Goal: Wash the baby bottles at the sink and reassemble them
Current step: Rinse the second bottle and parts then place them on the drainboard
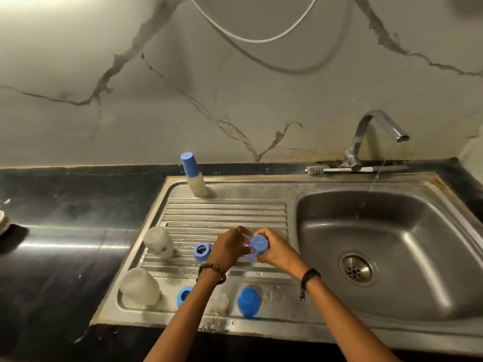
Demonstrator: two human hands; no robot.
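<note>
Over the ribbed drainboard [224, 212], just left of the sink basin [386, 246], you have both hands together on one bottle; your left hand [228, 248] curls round what looks like the clear bottle body, though it is mostly hidden by the fingers, and your right hand [274, 250] wraps its fingers round the blue cap [258, 244] at the near end; so each grip is closed on its part, neither hand slack. You appear to be in the reassembly stage, seating or twisting the cap onto the body; whether it is already threaded home you cannot tell from here. The next move likely calls for a firm hold with the left grip while the right turns the cap square to the neck, since a tilted start would cross the thread; wet plastic may slip, so keep the pinch snug. Around your hands the remaining pieces wait: one finished bottle [194, 176] stands upright at the back corner of the drainboard; two clear bodies [158, 242] [139, 287] sit inverted at the left; a blue ring [202, 252] lies just beside your left wrist, another blue ring [184, 296] and a second blue cap [248, 301] rest along the near edge; the tap [376, 134] is running a thin stream into the basin, and a bottle brush [339, 169] lies behind it.
</note>
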